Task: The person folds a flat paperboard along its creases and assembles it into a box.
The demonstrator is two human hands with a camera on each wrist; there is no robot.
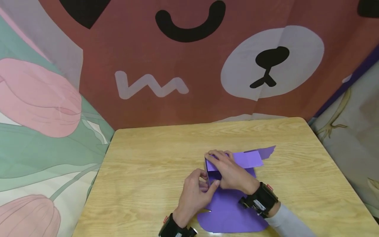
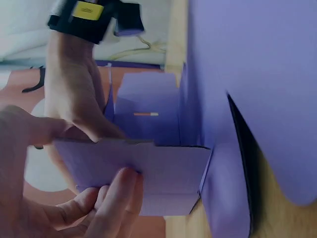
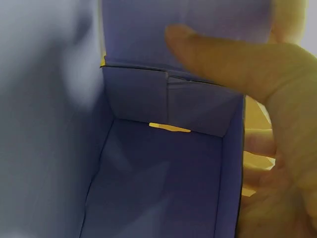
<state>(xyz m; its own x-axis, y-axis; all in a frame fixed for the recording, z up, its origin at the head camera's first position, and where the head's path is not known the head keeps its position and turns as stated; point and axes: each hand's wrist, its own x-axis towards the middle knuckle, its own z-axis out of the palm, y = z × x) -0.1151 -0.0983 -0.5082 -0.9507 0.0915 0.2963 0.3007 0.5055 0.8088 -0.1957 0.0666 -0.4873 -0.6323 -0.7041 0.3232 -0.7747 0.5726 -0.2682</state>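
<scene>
A partly folded purple cardboard box (image 1: 248, 160) lies on the table, its wide lid panel (image 1: 231, 212) spread toward the person. At the box's left end, my left hand (image 1: 195, 192) pinches the end flap (image 2: 173, 173), fingers on its outer face and thumb at its upper edge. My right hand (image 1: 235, 171) reaches over the same end and grips the box wall. In the right wrist view, the right thumb (image 3: 213, 57) lies across a raised flap (image 3: 138, 34) while other fingers stay outside. Below that flap, two smaller flaps (image 3: 136, 94) meet at a seam above the box floor (image 3: 153, 173).
The wooden table (image 1: 142, 171) extends around the box on all sides. Another purple flap (image 1: 266, 152) sticks out at the box's far right. Behind the table hangs a printed cloth (image 1: 189, 59) with a cartoon bear face. Each wrist wears a black camera (image 1: 262, 199).
</scene>
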